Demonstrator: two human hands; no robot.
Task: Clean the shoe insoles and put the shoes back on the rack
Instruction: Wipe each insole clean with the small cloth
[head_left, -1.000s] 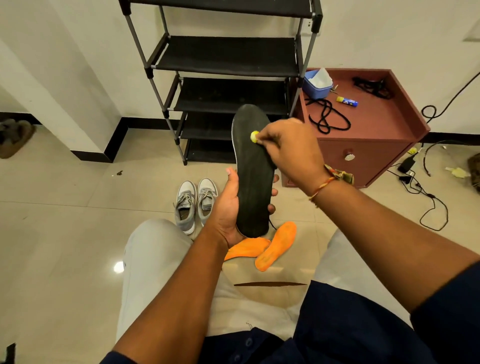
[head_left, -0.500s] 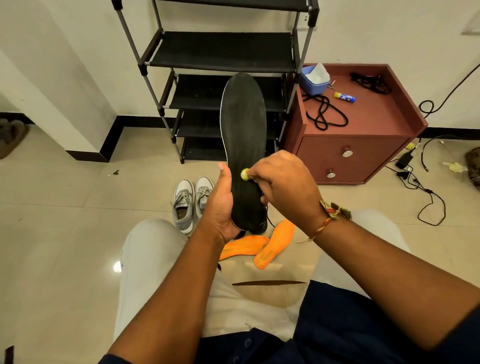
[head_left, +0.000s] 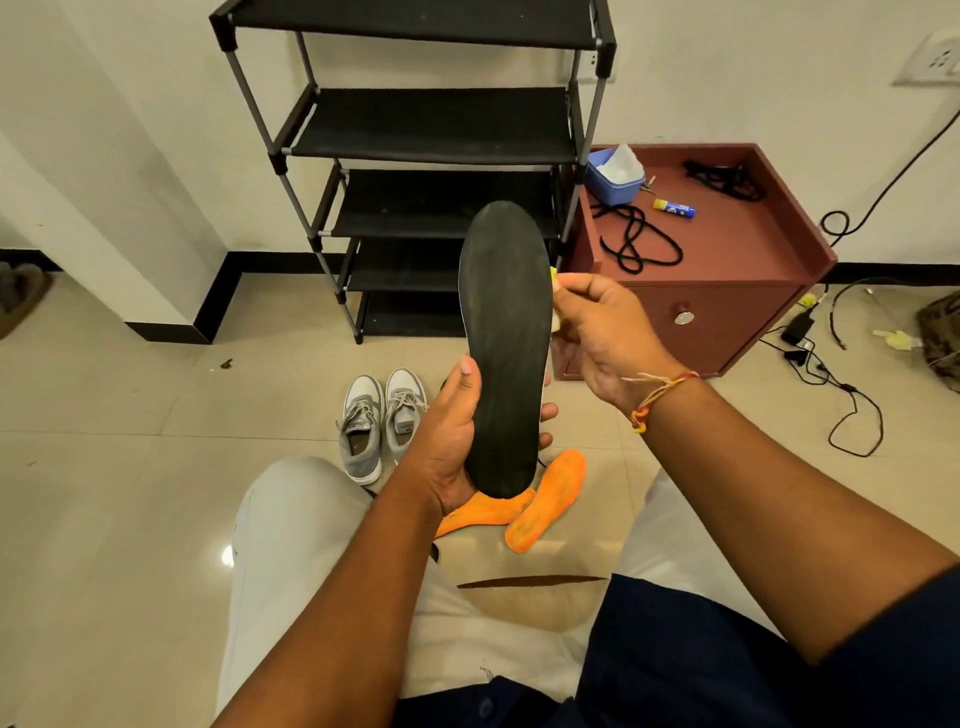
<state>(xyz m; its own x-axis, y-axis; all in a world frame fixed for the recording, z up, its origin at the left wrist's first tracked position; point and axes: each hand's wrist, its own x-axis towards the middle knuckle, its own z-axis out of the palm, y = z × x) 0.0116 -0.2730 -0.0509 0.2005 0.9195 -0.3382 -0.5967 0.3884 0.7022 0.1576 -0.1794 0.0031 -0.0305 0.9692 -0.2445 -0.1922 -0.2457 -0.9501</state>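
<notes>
Bright, even indoor light, seemingly from overhead, leaves a small glare spot on the floor tiles (head_left: 227, 557) and soft shadows. Wide-angle distortion splays the rack (head_left: 431, 124) posts; focus is mostly sharp.

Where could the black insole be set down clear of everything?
Bare tiles lie left of the grey sneakers, toward the wall corner. The rack's visible shelves hold nothing. The cabinet top is bare right of the black cord. Crowded: the floor between the knees, with two orange insoles, and the tiles under the cables.
</notes>
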